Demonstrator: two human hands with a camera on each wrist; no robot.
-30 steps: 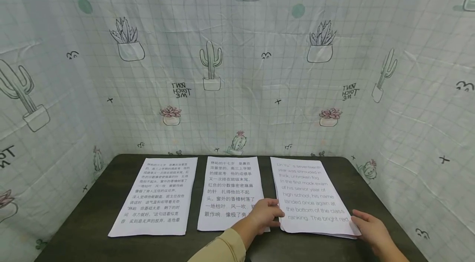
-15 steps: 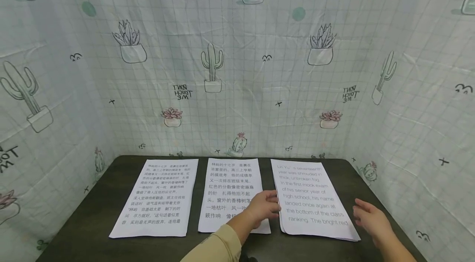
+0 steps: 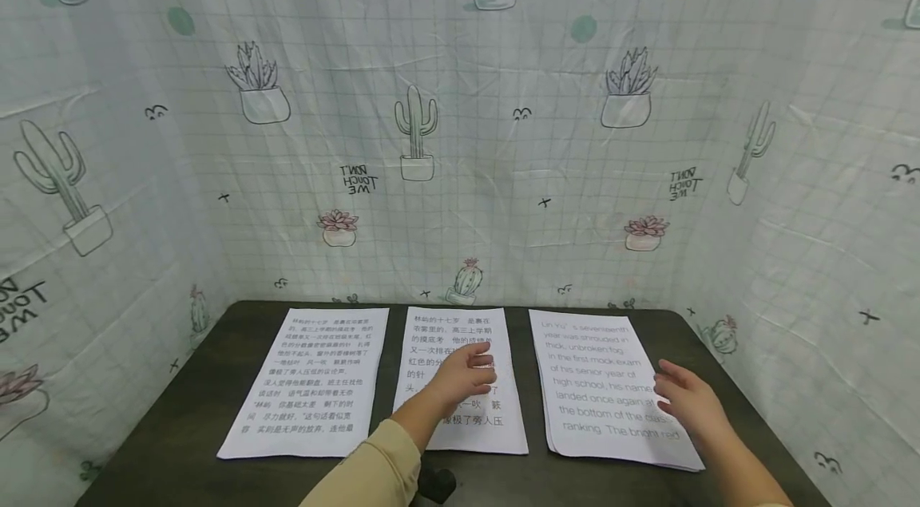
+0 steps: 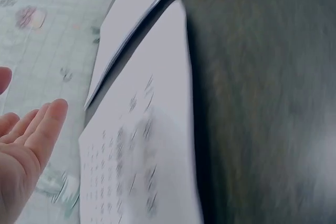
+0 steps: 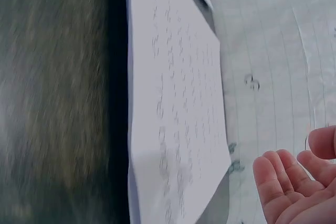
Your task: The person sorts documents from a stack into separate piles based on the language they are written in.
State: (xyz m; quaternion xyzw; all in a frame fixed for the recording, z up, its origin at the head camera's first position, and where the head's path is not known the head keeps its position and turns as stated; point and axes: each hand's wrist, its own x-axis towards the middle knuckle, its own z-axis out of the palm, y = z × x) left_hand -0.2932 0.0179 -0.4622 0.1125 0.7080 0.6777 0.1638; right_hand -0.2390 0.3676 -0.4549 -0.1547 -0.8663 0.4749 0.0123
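Note:
Three stacks of printed paper lie side by side on a dark table. My left hand (image 3: 463, 376) hovers over the middle stack (image 3: 474, 437), its fingers loosely bent and holding nothing; it hides part of the Chinese text. Above the right edge of the English-text stack (image 3: 589, 379) is my right hand (image 3: 688, 399), also holding nothing, with relaxed fingers. In the left wrist view the left hand (image 4: 26, 156) is apart from the paper. The right wrist view has the right hand (image 5: 299, 187) clear of the English-text stack (image 5: 173, 103), fingers spread from the thumb.
The left stack (image 3: 302, 379), printed in smaller Chinese text, lies on the table (image 3: 172, 411). A small black object (image 3: 435, 483) shows at the table's front, beside the left sleeve (image 3: 374, 467). A cactus-patterned curtain (image 3: 460, 132) surrounds the table's back and sides.
Both hands have come away from the English-text stack's edges. The left hand has moved left over the middle stack; the right has risen and shifted left over the page. The stacks stay in place.

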